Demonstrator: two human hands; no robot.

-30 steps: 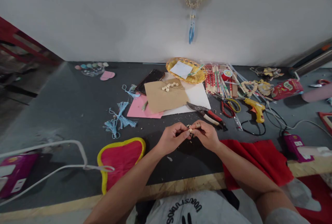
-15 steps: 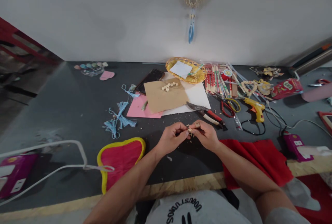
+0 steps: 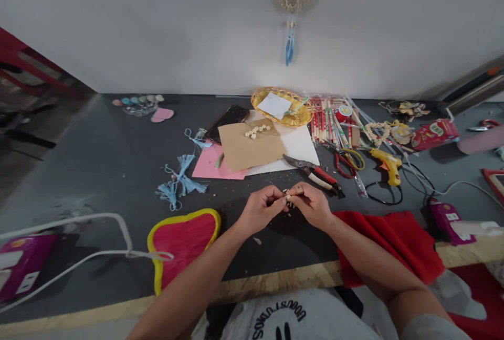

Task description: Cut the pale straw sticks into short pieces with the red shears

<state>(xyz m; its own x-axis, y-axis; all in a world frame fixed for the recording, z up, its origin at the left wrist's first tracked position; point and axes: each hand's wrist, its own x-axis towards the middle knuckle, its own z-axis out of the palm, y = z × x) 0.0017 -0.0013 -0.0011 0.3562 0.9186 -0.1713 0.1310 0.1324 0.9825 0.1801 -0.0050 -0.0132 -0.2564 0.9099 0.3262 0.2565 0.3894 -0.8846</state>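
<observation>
My left hand (image 3: 260, 208) and my right hand (image 3: 314, 204) meet fingertip to fingertip just above the dark table (image 3: 98, 161). Both are closed in a pinch on a small pale wooden piece (image 3: 289, 198) held between them. Tiny pale crumbs lie on the table under the hands. Red-handled pruning shears (image 3: 316, 172) lie just beyond my right hand. A brown paper sheet (image 3: 248, 148) with several pale beads (image 3: 257, 130) sits further back.
A red and yellow heart-shaped pad (image 3: 181, 240) lies at the left front, red cloth (image 3: 389, 245) at the right front. Blue tassels (image 3: 180, 177), pink paper (image 3: 214, 164), a yellow basket (image 3: 281, 105), stick bundles (image 3: 328, 117), scissors (image 3: 348, 161) and a yellow glue gun (image 3: 388, 164) crowd the back.
</observation>
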